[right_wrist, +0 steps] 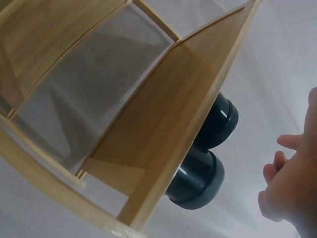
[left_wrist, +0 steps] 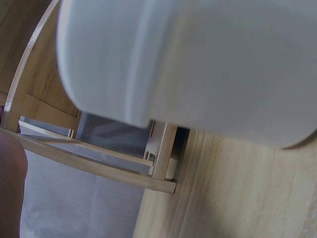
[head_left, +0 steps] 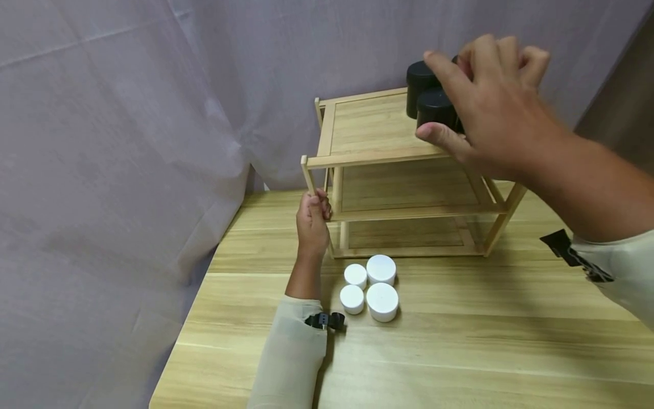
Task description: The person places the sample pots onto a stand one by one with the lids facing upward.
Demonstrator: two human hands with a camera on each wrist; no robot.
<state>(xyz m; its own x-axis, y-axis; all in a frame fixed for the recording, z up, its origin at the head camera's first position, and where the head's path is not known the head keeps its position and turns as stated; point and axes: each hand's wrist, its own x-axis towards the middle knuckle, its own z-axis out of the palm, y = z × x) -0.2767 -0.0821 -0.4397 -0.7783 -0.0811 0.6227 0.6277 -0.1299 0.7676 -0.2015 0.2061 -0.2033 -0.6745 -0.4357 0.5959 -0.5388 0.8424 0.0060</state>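
Observation:
A three-tier wooden rack stands on the table. My left hand grips its left front post between the upper and middle tiers; only a sliver of that hand shows in the left wrist view. On the top tier's right part are black lidded jars, partly hidden behind my right hand. That hand hovers over them with thumb and fingers spread apart. In the right wrist view, a gap separates its fingers from the black jars, and it holds nothing.
Two larger white lidded jars and two smaller ones stand before the rack on the wooden table. A blurred white jar fills much of the left wrist view. Grey cloth hangs behind and left.

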